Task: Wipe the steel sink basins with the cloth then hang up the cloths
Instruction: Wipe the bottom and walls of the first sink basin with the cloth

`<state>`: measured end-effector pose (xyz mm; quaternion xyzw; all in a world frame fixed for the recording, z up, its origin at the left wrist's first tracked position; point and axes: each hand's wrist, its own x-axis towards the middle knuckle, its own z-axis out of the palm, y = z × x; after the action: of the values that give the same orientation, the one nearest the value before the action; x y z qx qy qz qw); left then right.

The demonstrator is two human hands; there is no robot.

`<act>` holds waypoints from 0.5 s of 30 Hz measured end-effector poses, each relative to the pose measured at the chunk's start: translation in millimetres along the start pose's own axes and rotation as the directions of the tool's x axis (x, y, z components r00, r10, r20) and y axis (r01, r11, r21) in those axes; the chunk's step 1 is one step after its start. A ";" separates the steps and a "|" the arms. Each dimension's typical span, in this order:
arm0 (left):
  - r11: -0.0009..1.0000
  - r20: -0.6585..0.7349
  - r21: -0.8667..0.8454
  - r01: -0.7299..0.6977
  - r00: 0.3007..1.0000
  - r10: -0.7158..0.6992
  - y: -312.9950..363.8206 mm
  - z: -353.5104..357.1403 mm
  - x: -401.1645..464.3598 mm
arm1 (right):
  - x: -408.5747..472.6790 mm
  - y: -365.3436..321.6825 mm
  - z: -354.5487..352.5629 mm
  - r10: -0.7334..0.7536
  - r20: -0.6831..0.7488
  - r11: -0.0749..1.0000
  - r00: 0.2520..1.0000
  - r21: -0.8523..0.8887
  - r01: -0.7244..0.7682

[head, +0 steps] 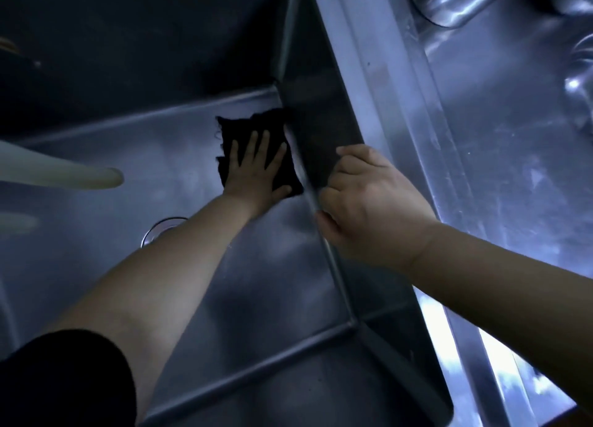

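No readable text, label or number shows.

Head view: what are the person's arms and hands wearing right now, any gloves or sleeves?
No gloves: both the left hand and right hand are bare, with no visible rings or watch. The forearms are uncovered. A black sleeve shows on the left upper arm only.

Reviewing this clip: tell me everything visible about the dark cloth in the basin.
The cloth is black or very dark, roughly square, with frayed, ragged edges along its top and left side. It lies flat on the floor of the steel sink basin, in the far right corner, its right edge against the basin's wall. The left hand presses on it with straight, spread fingers, covering its lower middle. Nothing else touches it.
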<state>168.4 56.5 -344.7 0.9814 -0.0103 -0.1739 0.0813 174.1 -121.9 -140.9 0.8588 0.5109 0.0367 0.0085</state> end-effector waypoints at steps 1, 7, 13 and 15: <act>1.000 0.023 0.020 -0.023 0.999 0.023 5.9 7.5 -21.4 | 0.6 -0.5 -0.6 -0.003 0.003 1.000 1.000 -0.007 0.003; 0.964 0.037 -0.018 -0.265 0.963 0.266 49.0 41.4 -155.9 | -0.9 -1.5 1.1 -0.008 0.007 0.999 1.000 -0.038 0.008; 0.943 0.239 -0.074 -0.323 0.913 0.332 72.5 64.1 -252.6 | -0.9 -4.9 -2.1 -0.005 0.097 0.997 0.995 -0.077 0.013; 0.961 0.276 -0.094 -0.261 0.921 0.277 70.2 60.9 -246.5 | -0.1 -5.8 -4.2 -0.004 0.107 0.997 0.994 -0.078 0.012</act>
<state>-83.5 -10.3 -305.9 0.9324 -0.1516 -0.3015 0.1292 168.6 -119.3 -137.1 0.8566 0.5112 0.0111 0.0697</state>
